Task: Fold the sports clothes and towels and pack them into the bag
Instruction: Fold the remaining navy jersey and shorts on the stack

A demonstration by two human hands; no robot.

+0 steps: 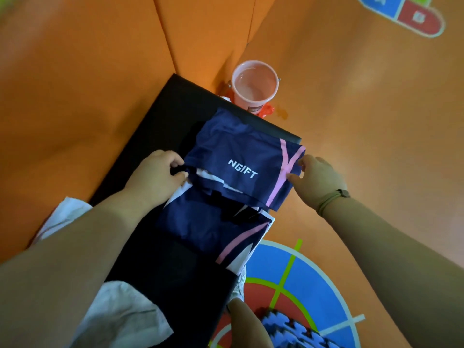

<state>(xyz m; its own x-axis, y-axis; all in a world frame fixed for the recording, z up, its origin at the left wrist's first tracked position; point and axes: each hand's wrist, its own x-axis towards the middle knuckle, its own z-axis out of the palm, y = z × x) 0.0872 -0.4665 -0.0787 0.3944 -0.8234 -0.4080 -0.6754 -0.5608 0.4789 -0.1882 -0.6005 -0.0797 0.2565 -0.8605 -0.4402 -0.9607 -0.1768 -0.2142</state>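
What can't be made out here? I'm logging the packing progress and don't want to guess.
Head view only:
- The bag: not in view.
- White towel: mostly covered by the left forearm.
- Second navy garment: its top lies under the navy shorts pinched by the left hand and right hand.
- Pink bucket label: hidden behind the black bench.

Your view is dim and warm-toned, soft blur throughout, wide-angle bending at your frame's edges, forearms shadowed, black mat [155,126] nearly featureless
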